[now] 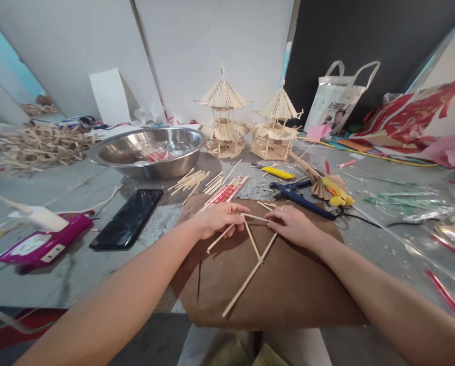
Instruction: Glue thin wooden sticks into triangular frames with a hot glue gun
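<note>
Wooden stick (255,217), one: pinched near its ends by left hand (219,220) and right hand (293,224), seemingly to steady it. Brown board (292,284) beneath, probably shielding the worktop (75,274).

Pale cream sticks (242,286), brown board (292,284), yellow cutter (278,173), navy tool (300,196), magenta power strip (65,235)

Sticks (190,180), phone (127,219) on grey table (72,278)
</note>
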Available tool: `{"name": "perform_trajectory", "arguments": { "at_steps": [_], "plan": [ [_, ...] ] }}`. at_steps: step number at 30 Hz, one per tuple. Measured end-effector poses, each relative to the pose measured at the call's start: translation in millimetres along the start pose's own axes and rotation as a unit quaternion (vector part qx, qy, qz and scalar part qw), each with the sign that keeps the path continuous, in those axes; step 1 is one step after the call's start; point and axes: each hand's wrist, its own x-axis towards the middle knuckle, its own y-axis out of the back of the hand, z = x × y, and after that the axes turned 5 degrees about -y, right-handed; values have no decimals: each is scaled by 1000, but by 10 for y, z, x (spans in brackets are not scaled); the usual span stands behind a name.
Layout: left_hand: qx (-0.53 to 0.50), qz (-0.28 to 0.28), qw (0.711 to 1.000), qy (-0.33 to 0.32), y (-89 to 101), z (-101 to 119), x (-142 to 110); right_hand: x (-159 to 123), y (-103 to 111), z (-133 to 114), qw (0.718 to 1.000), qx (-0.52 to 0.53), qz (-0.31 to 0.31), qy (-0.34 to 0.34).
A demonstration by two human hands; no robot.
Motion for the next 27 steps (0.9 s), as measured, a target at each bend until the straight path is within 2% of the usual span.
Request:
{"name": "perform_trajectory", "arguments": {
  "at_steps": [4,7,10,14,16,21,27],
  "plan": [
    [47,34,998,-18,2,12,-1,-5,9,29,1000,-22,-1,-14],
    [131,76,988,-16,-6,13,-6,-8,8,46,999,-27,1,-33],
    [274,129,953,-19,-26,-17,1,-14,9,47,999,-30,-2,-41],
    [407,176,889,-111,-73,-70,17,-25,14,9,999,-34,-10,-30],
    [435,173,873,-140,-99,-74,18,-27,10,-23,999,-35,-6,-29],
    [487,144,850,-141,-144,-41,6,-10,-14,-113,999,-39,9,-33],
    [548,107,813,-164,-190,-69,23,21,-42,-173,999,-40,8,7]
  ]
}}
